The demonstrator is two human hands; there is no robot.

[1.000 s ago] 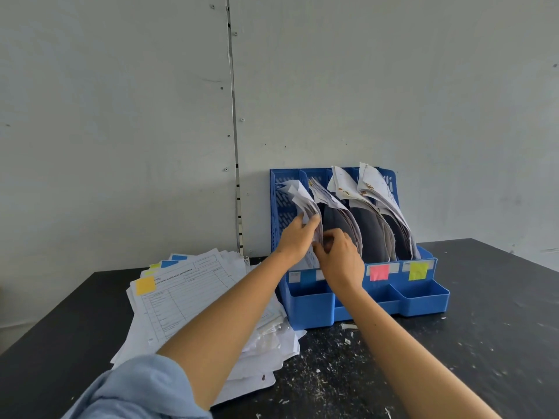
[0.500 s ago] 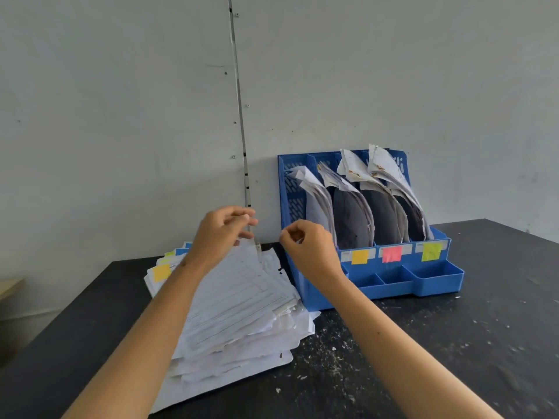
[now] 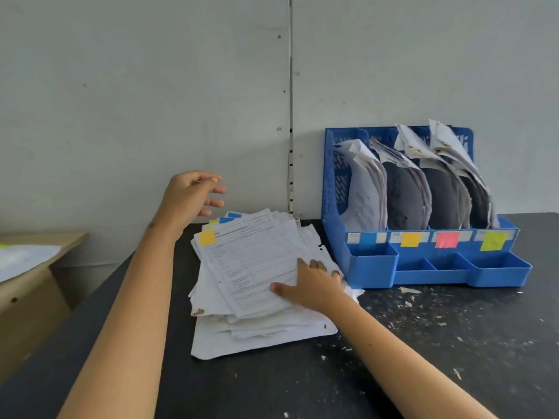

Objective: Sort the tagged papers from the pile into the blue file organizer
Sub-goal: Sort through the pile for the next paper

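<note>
Half a second ago both hands hung curled in the air near the organizer; now the right hand [image 3: 314, 285] has dropped onto the paper pile [image 3: 257, 285] and the left hand [image 3: 189, 196] has swung out to the left. The black table [image 3: 438, 343] fills the near and right part of the view, speckled with white flecks and scraps, with a pale wall [image 3: 136, 101] behind it. A tan wooden surface [image 3: 27, 285] sits at the far left edge, with pale sheets lying on it. The pile lies on the table just left of the blue file organizer [image 3: 372, 267], its sheets fanned and uneven, and the top sheet carries an orange tag [image 3: 207, 238] at its far left corner, with blue tags [image 3: 230, 217] peeking out behind. The organizer stands against the wall with four upright slots, each stuffed with curling papers [image 3: 366, 189], and its front bears a blue, an orange, a pink and a yellow-green label [image 3: 493, 241] from left to right above small front trays. The right hand rests flat on the pile's right edge, fingers straight and slightly spread, holding nothing. The left hand hovers above the pile's far left corner, fingers loosely curved and apart, touching nothing.
</note>
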